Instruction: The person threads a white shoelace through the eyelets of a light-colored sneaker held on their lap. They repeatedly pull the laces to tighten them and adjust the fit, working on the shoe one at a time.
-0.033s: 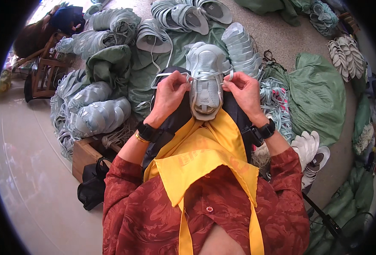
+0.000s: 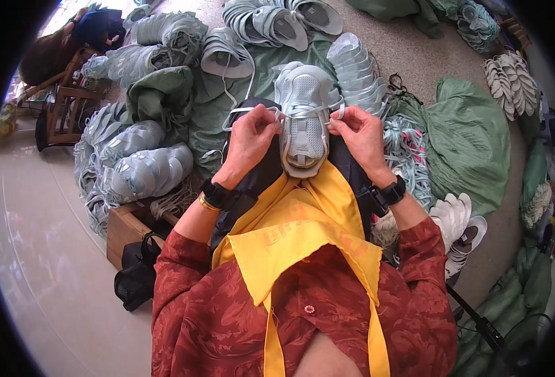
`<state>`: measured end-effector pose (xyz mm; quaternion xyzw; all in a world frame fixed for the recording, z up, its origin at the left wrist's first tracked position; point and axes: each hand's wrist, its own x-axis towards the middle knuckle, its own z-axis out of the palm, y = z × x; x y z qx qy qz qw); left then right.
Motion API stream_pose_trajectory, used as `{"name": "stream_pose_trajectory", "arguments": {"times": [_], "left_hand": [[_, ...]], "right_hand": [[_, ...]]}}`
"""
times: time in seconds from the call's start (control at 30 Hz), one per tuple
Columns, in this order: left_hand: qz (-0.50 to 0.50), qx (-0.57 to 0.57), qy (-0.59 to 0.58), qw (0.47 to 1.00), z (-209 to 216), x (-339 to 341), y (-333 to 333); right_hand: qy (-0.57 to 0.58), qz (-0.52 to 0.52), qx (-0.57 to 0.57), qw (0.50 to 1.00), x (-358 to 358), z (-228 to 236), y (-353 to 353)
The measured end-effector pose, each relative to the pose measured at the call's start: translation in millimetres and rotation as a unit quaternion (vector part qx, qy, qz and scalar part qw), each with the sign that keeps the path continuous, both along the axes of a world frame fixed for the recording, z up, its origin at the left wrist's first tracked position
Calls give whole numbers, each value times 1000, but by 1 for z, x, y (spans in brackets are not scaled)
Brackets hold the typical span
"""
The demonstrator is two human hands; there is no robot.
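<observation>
A pale grey-blue shoe upper (image 2: 306,141) with a mesh face rests across my lap, its tongue part turned toward me. A light shoelace (image 2: 304,115) runs crosswise over its middle. At its left edge, my left hand (image 2: 252,138) pinches one end of the lace between thumb and fingertips. On the opposite edge my right hand (image 2: 360,135) pinches the other end the same way. Loose lace loops past my left hand toward the pile behind. A yellow apron (image 2: 309,245) covers my lap below the upper, and each wrist wears a black band.
Stacks of similar uppers (image 2: 152,169) lie at left, with more uppers (image 2: 284,28) beyond my knees. Green sacking (image 2: 469,144) and bundled laces (image 2: 406,151) lie at right. White uppers (image 2: 450,220) sit by my right elbow. A wooden box (image 2: 123,232) stands at left near a black bag (image 2: 136,276).
</observation>
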<state>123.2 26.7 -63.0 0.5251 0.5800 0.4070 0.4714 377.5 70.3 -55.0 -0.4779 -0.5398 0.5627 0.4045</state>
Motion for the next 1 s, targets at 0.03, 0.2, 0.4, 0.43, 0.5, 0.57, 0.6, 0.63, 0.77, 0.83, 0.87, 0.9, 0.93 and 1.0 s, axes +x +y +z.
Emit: {"name": "stream_pose_trajectory", "arguments": {"times": [0.03,0.2,0.4,0.43,0.5,0.57,0.6,0.63,0.77,0.83,0.87,0.9,0.93,1.0], "left_hand": [[-11,-12,9,1000,1,0,0],[-11,-15,-15,1000,7,3,1],[33,28,-51,998,-5,5,1],[37,28,-53,998,-5,7,2],[49,32,-84,995,-6,10,2],[52,7,-120,991,-5,11,1],[59,7,-128,990,-4,12,1],[66,8,-136,989,-4,14,2],[72,14,-131,989,-5,17,1],[74,13,-86,993,-5,18,0],[75,9,-44,996,-5,17,-1],[75,6,-2,997,-1,18,-1],[77,5,18,997,2,19,-1],[84,1,59,995,9,22,-1]], "right_hand": [[6,-4,0,1000,0,-2,0],[-14,-19,19,1000,-4,-4,0],[-91,-8,55,994,-7,-1,0],[-105,-4,52,993,-5,-1,2],[-131,0,62,989,-7,1,2],[-175,3,118,978,-9,10,-3],[-197,2,144,970,-10,13,-4],[-206,4,174,963,-10,14,-3],[-115,6,65,991,-5,-6,5],[-131,8,76,988,-5,-5,4],[-139,9,82,987,-6,-5,3],[-135,7,83,987,-5,-5,3],[-131,6,83,988,-5,-6,3],[-123,4,81,989,-4,-8,3]]}}
